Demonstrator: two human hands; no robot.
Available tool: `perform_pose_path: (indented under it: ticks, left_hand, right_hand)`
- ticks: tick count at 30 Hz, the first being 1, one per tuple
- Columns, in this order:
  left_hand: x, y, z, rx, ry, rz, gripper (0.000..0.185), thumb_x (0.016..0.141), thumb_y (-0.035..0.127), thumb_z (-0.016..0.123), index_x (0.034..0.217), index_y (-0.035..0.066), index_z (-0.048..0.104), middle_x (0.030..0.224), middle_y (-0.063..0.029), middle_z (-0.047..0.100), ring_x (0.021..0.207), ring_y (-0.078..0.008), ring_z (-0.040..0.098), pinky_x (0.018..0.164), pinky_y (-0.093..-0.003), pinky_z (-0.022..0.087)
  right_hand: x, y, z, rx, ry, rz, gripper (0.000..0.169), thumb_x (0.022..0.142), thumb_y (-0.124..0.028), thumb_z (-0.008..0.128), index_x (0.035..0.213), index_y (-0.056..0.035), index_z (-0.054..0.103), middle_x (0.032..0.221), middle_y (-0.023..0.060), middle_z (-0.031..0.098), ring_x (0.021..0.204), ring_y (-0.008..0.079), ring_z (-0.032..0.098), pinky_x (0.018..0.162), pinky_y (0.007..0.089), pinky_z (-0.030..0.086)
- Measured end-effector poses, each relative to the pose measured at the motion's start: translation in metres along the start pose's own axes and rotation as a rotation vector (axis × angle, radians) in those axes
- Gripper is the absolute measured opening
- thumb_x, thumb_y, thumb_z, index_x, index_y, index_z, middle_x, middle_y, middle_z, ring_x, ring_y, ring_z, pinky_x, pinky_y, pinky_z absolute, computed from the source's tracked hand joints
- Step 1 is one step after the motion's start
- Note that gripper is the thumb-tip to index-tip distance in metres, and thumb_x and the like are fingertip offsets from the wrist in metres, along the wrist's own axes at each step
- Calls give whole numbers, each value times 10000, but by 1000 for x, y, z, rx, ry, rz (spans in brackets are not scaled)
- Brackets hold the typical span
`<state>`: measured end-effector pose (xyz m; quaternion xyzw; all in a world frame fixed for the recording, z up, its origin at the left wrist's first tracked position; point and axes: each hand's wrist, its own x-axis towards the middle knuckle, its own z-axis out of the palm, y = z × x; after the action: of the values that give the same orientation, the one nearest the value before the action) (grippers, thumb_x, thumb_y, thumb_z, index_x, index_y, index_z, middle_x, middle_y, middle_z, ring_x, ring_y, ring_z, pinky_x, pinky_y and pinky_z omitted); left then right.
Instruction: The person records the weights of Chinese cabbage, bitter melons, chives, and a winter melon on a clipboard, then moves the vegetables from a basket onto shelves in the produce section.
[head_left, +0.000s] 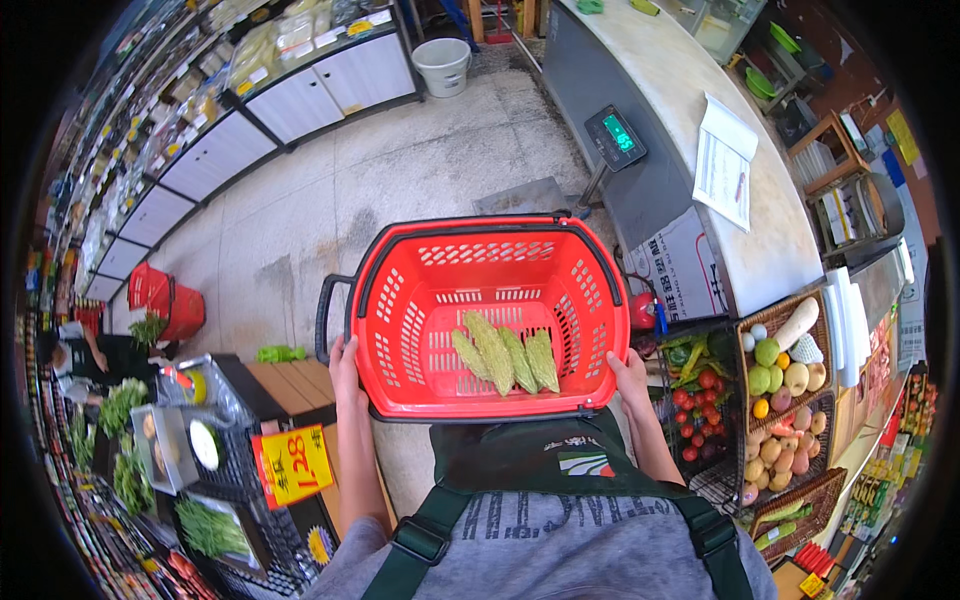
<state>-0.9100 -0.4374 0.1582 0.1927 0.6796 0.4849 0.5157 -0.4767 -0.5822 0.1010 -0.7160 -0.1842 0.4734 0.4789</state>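
Observation:
A red plastic shopping basket (491, 281) with slotted walls is held out before my waist. My left hand (348, 371) grips its left rim near the front corner, and my right hand (628, 375) grips the right side at about the same height. Several pale green bitter melons (491, 352) lie side by side on the basket floor, towards the near side. The black carrying handle (335, 315) is folded down, with a loop sticking out on the left. Most of my fingers are hidden behind the basket walls.
Ahead on the right stands a stone-topped counter (772, 247); a scale display (616, 139) rises beside it. Wicker produce baskets (823, 322) are at my right. Vegetable racks (285, 540) flank my left, with a person (97, 360) beyond them. A white bucket (442, 71) stands far ahead.

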Motion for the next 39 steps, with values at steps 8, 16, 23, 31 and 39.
perform_pose_path:
  ticks: [8,16,23,31,39]
  left_hand:
    - [195,19,194,42,-72,61,535,842,191,631,1296,0,422,1160,-166,556,979,-207,586,822,-314,495]
    - [426,-50,397,-144,-366,-564,437,895,408,458,1066,27,586,1034,-167,639,921,-277,621,850,-422,495]
    - [558,-138,547,43,-325,-341,450,853,361,562,1121,0,551,997,-155,621,829,-248,623,756,-371,515]
    - [629,-147,587,315,-470,-306,546,815,375,618,1175,-29,546,1092,-164,605,947,-232,601,845,-324,473]
    - [621,-161,529,830,-751,496,555,786,242,670,1258,6,498,1181,-202,559,1099,-269,528,941,-356,406]
  right_hand:
    - [206,-18,36,126,-26,60,228,883,-70,559,1101,-8,532,1039,89,629,926,157,609,824,294,478]
    - [379,61,88,232,234,203,218,861,-5,575,1076,-24,541,1020,68,630,938,192,605,845,316,482]
    - [431,158,170,606,507,357,339,831,27,608,1145,-48,504,1078,56,607,969,173,586,840,323,493]
    - [445,139,239,638,513,485,391,839,-1,609,1189,-85,456,1135,64,570,1011,168,579,783,314,518]
    - [423,90,195,-97,449,427,381,798,-135,669,1113,14,515,1112,112,576,1023,211,553,886,310,431]
